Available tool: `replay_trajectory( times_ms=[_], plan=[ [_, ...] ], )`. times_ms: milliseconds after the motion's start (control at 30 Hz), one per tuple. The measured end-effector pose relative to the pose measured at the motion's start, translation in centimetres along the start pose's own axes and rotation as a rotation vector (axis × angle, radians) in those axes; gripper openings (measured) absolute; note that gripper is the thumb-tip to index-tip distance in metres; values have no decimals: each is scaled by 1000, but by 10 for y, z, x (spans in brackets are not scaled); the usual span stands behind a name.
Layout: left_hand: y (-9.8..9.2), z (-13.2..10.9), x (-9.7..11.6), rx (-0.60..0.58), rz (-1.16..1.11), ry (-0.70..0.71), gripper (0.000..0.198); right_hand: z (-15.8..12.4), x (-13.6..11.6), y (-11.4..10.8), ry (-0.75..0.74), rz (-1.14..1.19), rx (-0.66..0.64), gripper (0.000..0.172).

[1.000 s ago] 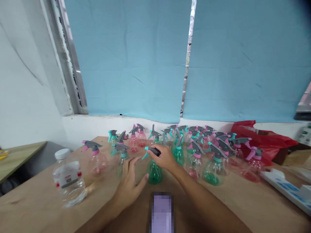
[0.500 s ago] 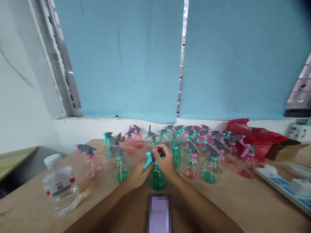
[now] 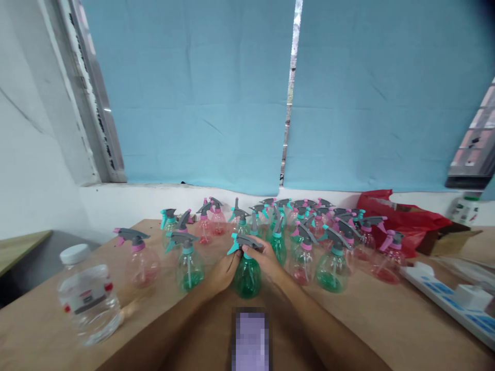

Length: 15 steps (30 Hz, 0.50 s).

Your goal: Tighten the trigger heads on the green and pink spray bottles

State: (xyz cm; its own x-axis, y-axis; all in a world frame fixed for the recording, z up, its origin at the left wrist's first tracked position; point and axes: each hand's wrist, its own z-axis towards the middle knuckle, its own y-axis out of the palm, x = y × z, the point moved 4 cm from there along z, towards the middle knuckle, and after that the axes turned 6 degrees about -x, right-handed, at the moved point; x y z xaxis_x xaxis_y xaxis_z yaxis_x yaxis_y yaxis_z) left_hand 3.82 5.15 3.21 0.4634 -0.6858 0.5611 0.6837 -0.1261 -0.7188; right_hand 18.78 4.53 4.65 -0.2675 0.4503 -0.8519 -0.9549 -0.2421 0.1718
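Note:
A green spray bottle (image 3: pixel 247 281) with a grey and turquoise spray head stands upright in front of me. My left hand (image 3: pixel 221 273) is closed at the left of its neck, below the turquoise trigger; some of its fingertips are hidden. From the other side, my right hand (image 3: pixel 266 258) grips the head and neck, with the thumb against the grey part. A clear bottle with a turquoise collar (image 3: pixel 190 265) stands to the left of my hands. To their right are a pink-collared bottle (image 3: pixel 302 265) and a clear one with green in its base (image 3: pixel 332 270).
Several more spray bottles (image 3: pixel 276 247) crowd the back of the table. A water bottle (image 3: pixel 89 299) stands at left, a pixelated phone-like object (image 3: pixel 250 340) at the front. At right are a power strip (image 3: pixel 444 293) and a red plastic bag (image 3: pixel 394 219).
My right hand has shifted from above the spray head to its side, thumb now on the grey part. The head shows more fully. The view has shifted slightly.

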Motion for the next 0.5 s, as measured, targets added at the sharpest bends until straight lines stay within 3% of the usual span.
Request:
replay_trajectory(
  times_ms=[167, 300, 500],
  plan=[
    [7, -7, -3, 9, 73, 19, 34, 8, -13, 1, 33, -187, -244, 25],
    [7, -13, -1, -25, 69, 19, 28, 12, -21, 7, 37, -161, -390, 20],
    [5, -16, -12, -100, 111, -17, 25, 14, -18, 9, 29, -85, -358, 26]
  ],
)
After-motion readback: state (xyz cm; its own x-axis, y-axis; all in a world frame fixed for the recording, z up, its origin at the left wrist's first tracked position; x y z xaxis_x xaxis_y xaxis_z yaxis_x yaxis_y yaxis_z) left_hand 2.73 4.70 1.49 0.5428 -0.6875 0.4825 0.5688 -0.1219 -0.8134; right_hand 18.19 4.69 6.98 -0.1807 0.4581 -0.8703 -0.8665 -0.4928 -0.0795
